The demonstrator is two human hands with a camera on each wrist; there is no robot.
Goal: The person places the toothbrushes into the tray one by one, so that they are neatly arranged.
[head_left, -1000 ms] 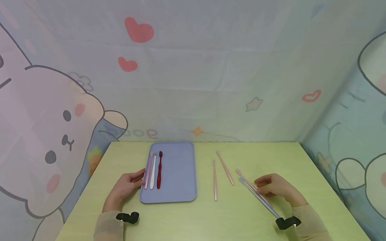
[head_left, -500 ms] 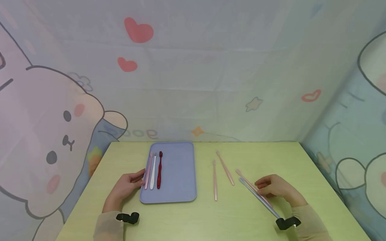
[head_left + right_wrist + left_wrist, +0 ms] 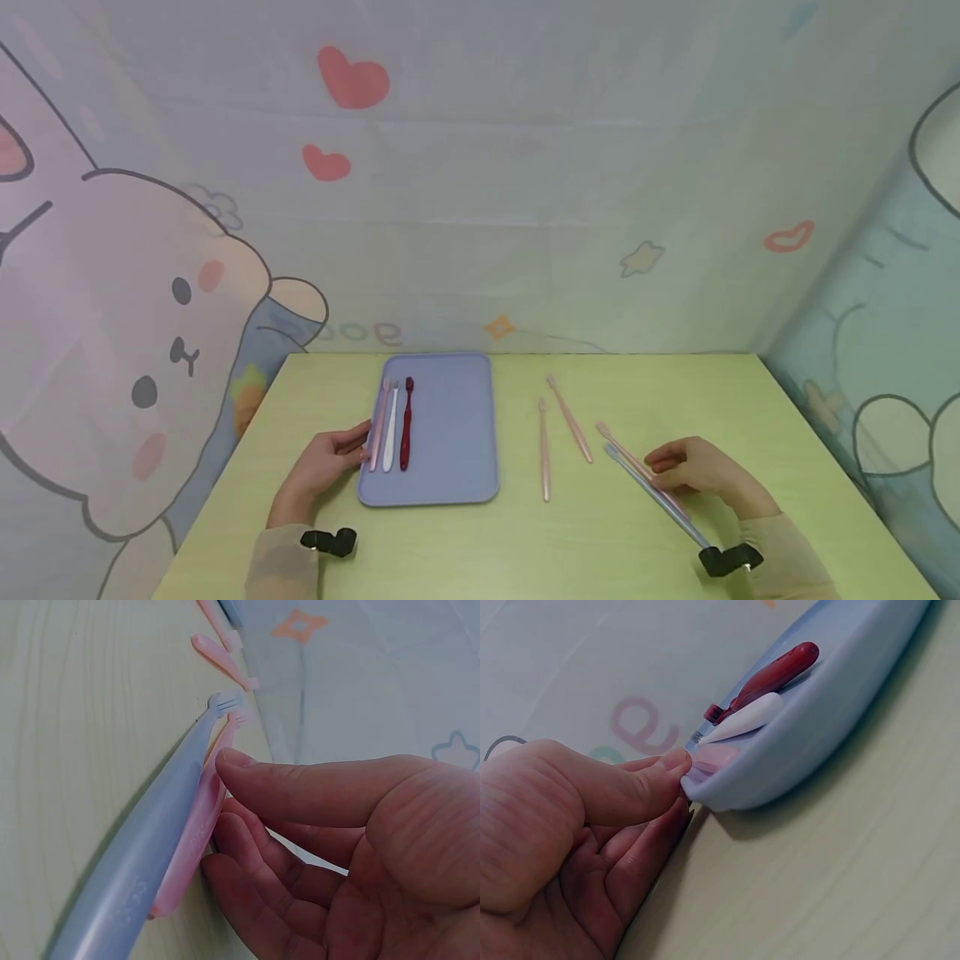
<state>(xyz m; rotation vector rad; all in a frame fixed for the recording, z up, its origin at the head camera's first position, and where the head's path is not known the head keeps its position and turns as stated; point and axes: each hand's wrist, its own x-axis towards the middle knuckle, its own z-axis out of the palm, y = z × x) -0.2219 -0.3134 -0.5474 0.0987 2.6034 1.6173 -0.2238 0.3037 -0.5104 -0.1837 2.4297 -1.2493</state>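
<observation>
My left hand (image 3: 321,462) pinches the left rim of a lavender-blue tray (image 3: 453,433), thumb on top and fingers below, as the left wrist view shows. Inside the tray, by that rim, lie a pink toothbrush (image 3: 380,427), a white toothbrush (image 3: 391,433) and a dark red toothbrush (image 3: 407,429), side by side. At the right, my right hand (image 3: 697,468) rests beside another pink toothbrush (image 3: 196,832), its thumb tip at the brush's neck and its other fingers loosely curled on the near side. A blue-grey toothbrush (image 3: 150,832) lies alongside that pink one.
Between the tray and my right hand, two more pink toothbrushes lie apart on the yellow-green table (image 3: 465,554): an upright-lying pink toothbrush (image 3: 544,454) and a slanted pink toothbrush (image 3: 572,423). A cartoon-printed cloth (image 3: 540,183) hangs behind the table.
The head view has swung a little to the left, so everything appears shifted right. Both hands, the tray and the toothbrushes keep their places.
</observation>
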